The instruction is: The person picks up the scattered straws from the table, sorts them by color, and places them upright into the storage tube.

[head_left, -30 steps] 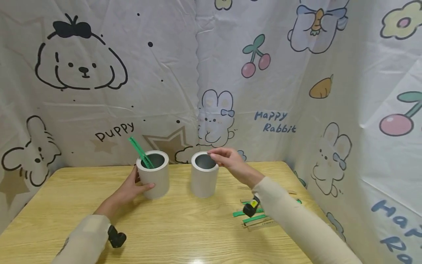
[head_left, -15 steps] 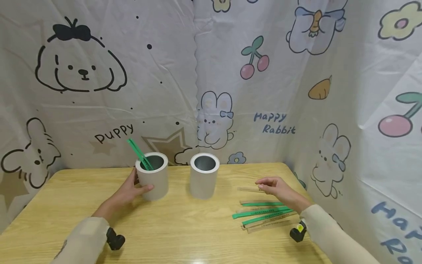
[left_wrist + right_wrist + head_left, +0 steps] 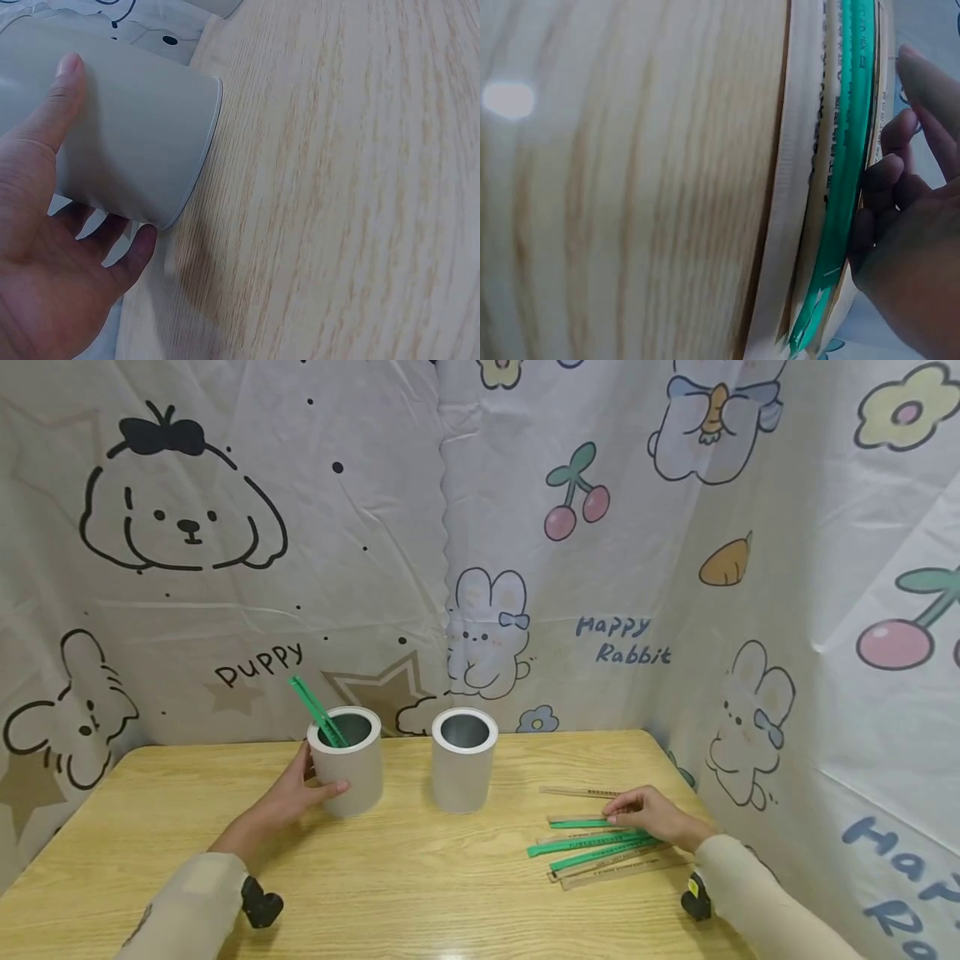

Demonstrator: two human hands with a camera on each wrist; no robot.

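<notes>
My left hand [image 3: 288, 795] grips the left white cup [image 3: 360, 781] from its left side, thumb across the front; green sticks [image 3: 317, 708] lean out of this cup. In the left wrist view the thumb and fingers of the hand [image 3: 45, 247] lie around the cup [image 3: 142, 120]. At the right, my right hand [image 3: 652, 814] is over a pile of green and tan wrapped sticks [image 3: 592, 842], fingertips at the upper green one. In the right wrist view the fingers of the hand [image 3: 911, 180] are curled beside the green stick [image 3: 847, 150]; whether they pinch one is hidden.
A second white cup [image 3: 462, 777] stands upright to the right of the first, with no stick visible inside. One tan stick [image 3: 577, 792] lies apart behind the pile. A patterned cloth [image 3: 375, 568] hangs behind and to the right of the wooden table [image 3: 390, 893].
My right hand has left the rim of the second cup and moved right, then down to the pile of sticks. The left hand still holds its cup.
</notes>
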